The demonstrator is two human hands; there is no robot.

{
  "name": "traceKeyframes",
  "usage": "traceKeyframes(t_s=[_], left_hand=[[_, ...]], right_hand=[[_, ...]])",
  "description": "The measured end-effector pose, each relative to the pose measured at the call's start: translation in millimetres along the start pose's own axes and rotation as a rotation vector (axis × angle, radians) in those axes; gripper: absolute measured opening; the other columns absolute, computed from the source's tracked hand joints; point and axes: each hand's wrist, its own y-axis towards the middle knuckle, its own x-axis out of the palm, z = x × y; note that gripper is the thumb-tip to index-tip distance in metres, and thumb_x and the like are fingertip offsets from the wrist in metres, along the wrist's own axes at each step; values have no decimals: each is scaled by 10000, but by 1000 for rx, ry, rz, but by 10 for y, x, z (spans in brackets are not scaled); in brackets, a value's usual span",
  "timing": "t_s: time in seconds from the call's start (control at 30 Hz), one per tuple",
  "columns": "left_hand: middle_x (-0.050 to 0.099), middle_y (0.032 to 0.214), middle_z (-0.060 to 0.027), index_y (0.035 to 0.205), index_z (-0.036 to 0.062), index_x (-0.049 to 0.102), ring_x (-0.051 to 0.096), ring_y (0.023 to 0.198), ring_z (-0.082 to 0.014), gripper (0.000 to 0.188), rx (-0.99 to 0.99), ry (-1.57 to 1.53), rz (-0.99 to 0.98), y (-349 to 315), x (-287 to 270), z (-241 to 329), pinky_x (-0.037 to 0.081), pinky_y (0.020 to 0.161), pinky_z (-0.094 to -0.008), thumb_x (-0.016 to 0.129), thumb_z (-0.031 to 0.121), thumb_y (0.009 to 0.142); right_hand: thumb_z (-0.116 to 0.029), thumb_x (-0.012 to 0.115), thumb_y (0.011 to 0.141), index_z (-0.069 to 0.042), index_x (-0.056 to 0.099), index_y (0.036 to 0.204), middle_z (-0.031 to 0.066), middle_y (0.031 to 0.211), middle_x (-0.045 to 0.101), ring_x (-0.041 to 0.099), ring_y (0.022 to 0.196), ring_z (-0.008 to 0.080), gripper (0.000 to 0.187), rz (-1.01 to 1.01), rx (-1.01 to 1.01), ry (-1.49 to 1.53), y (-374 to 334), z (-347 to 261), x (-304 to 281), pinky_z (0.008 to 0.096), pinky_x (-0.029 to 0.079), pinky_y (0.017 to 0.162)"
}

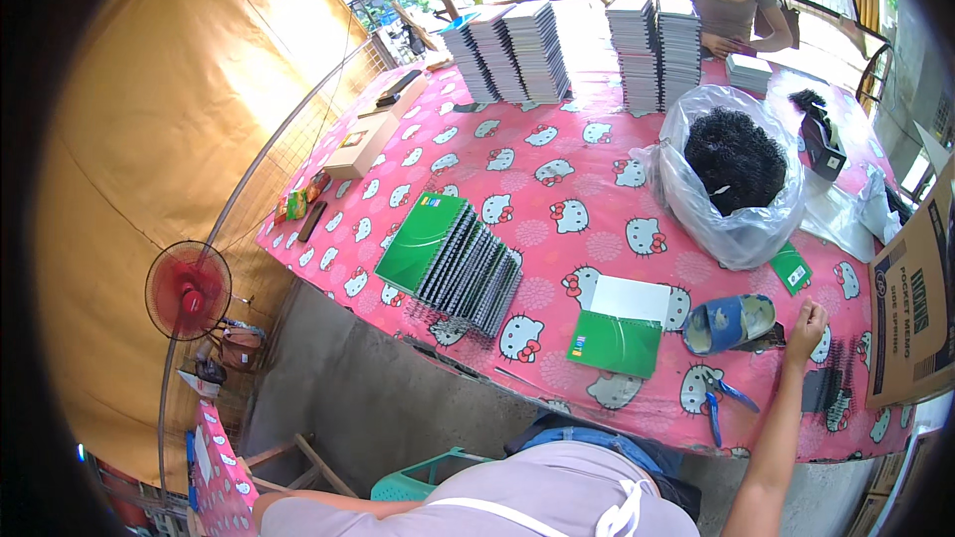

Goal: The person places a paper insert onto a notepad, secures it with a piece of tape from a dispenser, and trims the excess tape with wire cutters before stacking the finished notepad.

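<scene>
My right hand [810, 324] is over the table's right side with its fingers curled closed. What they hold, if anything, is too small to make out. Left of it lies a blue slipper [718, 325], and a small green notebook cover [791, 269] is beyond it. Blue-handled pliers [718, 400] rest below the slipper. A green notebook [614, 342] lies with a white sheet [631, 298] at its far edge. A leaning stack of green spiral notebooks [448, 259] stands further left. My left arm [333, 505] shows at the lower edge, but its hand is out of view.
A plastic bag of black spiral coils [738, 161] sits at the right on the pink patterned tablecloth [542, 204]. Tall notebook stacks [537, 52] stand at the far edge, near another person [731, 10]. A cardboard box [910, 288] borders the right; a red fan [189, 290] stands left.
</scene>
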Motion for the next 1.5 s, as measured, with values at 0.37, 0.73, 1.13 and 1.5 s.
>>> traceKeyframes(t_s=[0.37,0.73,1.13,1.5], left_hand=[[622,1021,-44,1112,72,595,567,948,-130,291,10,40,-25,-50,-78,-149,458,865,-335,541,308,951],[629,1002,-41,1096,69,603,573,928,-124,280,9,50,-59,-73,-138,-367,467,846,-327,558,299,942],[636,981,-37,1079,66,613,579,905,-118,269,-16,54,-89,-80,-133,-536,476,825,-318,578,290,933],[643,961,-33,1063,63,622,585,884,-112,259,0,32,-103,-62,-60,-743,484,806,-310,596,281,925]], right_hand=[[-279,526,972,31,546,816,94,808,500,471,737,211,348,-16,45,-50,19,45,26,347,401,700],[-240,617,918,-10,608,960,65,910,564,558,774,147,234,-46,89,-62,108,83,-719,291,474,695],[-229,619,907,-11,619,938,64,958,608,565,898,185,220,29,246,-93,116,540,-1329,319,448,810],[-234,623,905,-14,630,975,92,1003,606,581,916,210,231,5,234,-230,111,643,-1444,331,458,801]])
